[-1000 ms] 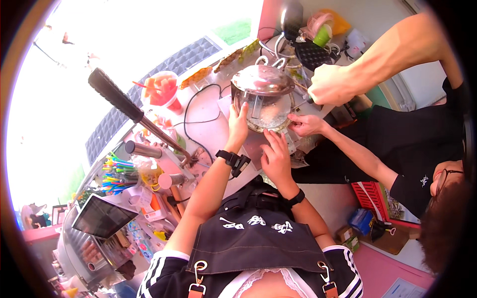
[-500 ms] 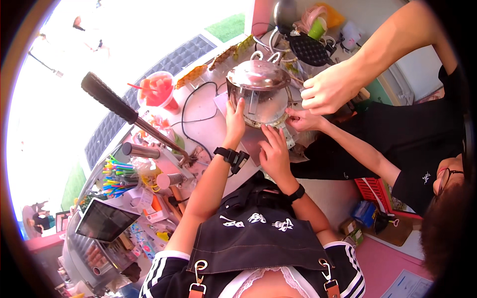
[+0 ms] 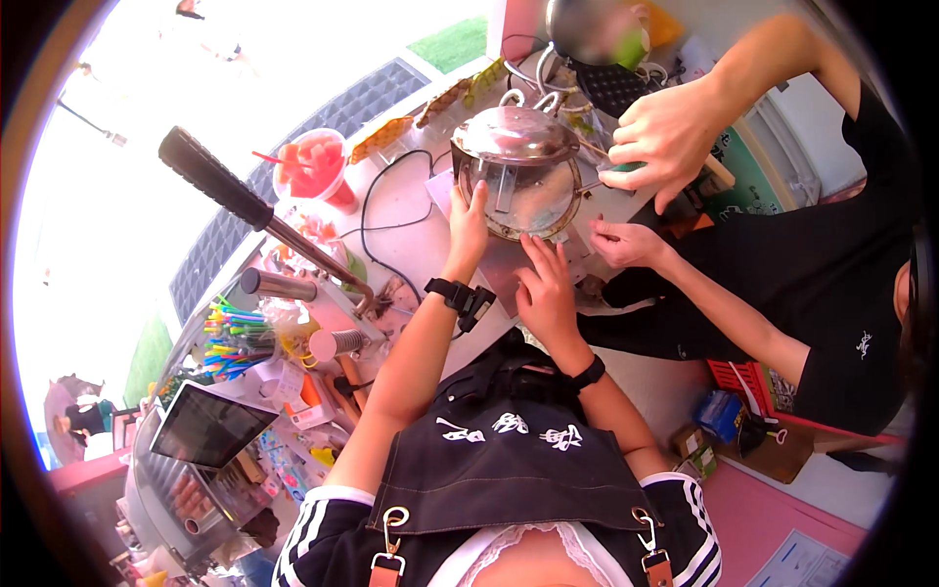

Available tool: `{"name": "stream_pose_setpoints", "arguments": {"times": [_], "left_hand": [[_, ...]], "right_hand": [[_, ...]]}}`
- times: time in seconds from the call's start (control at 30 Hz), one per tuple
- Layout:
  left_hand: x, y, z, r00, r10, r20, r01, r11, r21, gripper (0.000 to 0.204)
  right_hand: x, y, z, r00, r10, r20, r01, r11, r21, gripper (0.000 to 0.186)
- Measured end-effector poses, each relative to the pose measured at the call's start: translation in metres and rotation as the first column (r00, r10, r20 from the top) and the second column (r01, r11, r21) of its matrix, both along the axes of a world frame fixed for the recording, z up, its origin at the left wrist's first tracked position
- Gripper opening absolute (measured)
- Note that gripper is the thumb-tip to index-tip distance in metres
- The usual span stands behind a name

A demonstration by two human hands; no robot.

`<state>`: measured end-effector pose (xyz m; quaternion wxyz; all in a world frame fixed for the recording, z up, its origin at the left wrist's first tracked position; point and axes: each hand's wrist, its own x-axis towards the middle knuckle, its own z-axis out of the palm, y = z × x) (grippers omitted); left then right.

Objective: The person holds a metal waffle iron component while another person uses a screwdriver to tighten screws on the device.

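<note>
Round clear-walled pot with shiny steel domed lid [image 3: 516, 174] stood upright on pale counter [image 3: 411, 201], straight ahead, just beyond both hands. Left hand [image 3: 468, 227] laid flat, fingers together, against pot's left wall. Right hand [image 3: 545, 291] spread open at lower front rim, fingertips touching, clamped on nothing. Left nearer to pot body. Coworker's upper hand [image 3: 668, 132] pinched at right rim; coworker's lower hand [image 3: 626, 243] just beside base. Cup of red fruit pieces [image 3: 315, 166] well left.
</note>
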<state>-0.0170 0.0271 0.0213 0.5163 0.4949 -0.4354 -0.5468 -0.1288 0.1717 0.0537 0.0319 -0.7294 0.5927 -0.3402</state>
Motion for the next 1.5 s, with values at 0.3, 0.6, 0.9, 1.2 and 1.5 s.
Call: {"name": "stream_pose_setpoints", "arguments": {"times": [0.3,0.6,0.9,1.2,1.5], "left_hand": [[-0.005,0.001,0.007,0.999,-0.006,-0.051,0.006,1.0,0.0,0.043],[-0.003,-0.001,0.001,1.0,-0.012,-0.025,0.012,1.0,-0.004,0.046],[-0.003,-0.001,0.0,1.0,0.002,-0.016,-0.002,1.0,0.005,0.047],[-0.014,-0.012,0.003,0.988,-0.129,-0.082,0.135,0.987,0.081,0.041],[0.001,-0.032,-0.023,0.936,-0.331,-0.115,0.3,0.927,-0.227,0.028]], "right_hand": [[-0.003,-0.002,0.001,1.0,-0.007,-0.027,0.007,1.0,-0.003,0.012],[0.0,-0.001,0.004,1.0,-0.022,-0.006,0.022,1.0,0.012,0.013],[0.003,-0.012,0.02,0.997,-0.074,-0.036,0.071,0.995,-0.075,0.015],[0.004,-0.049,0.057,0.988,-0.126,-0.092,0.136,0.983,0.12,0.015],[0.024,-0.137,0.082,0.865,-0.341,-0.368,0.233,0.922,-0.309,0.023]]}}
